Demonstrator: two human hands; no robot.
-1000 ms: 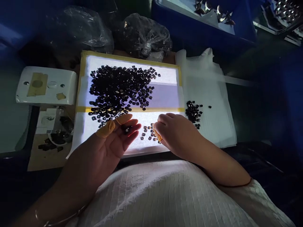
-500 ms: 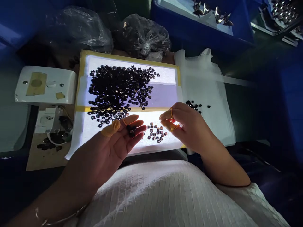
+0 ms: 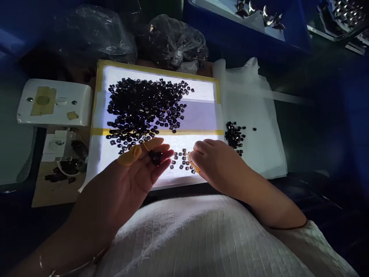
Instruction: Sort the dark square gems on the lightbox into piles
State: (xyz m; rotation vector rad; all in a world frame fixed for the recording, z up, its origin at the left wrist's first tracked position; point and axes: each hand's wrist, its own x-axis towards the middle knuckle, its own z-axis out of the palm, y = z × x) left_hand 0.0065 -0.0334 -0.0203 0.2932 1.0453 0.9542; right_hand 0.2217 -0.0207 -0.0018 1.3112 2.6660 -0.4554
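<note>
My left hand is palm up and cupped, with several small dark beads resting on its fingers. Yellow finger cots cover the thumb and index finger. My right hand faces down, its fingers bent together low over the lit panel. Its fingertips are at the right side of a loose group of small dark, square-looking beads; whether a bead is between them is hidden. Beyond my left hand, a large heap of similar beads covers the panel's upper left.
A smaller dark pile lies on white sheets to the right. A white switch box stands at the left. Clear plastic bags and a blue bin holding shiny metal pieces are behind the panel.
My right hand has moved left and down to the loose beads, its fingers now turned under. My left hand has shifted slightly left with its beads. More of the right-hand pile shows.
</note>
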